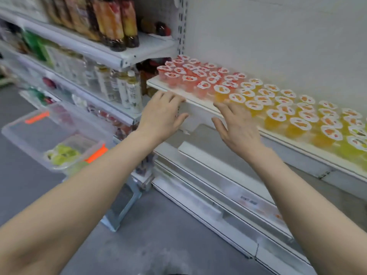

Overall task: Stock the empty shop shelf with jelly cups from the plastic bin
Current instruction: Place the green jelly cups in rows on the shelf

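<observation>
Jelly cups [256,102] in rows on white shelf [198,101]

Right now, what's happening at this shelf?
A person is stocking a white metal shop shelf with jelly cups. Both the left hand and right hand are open and empty, fingers at the shelf's front edge. Rows of red jelly cups fill its left end, and orange jelly cups run on to the right. To the left, a clear plastic bin with orange latches holds only a few green jelly cups.
</observation>
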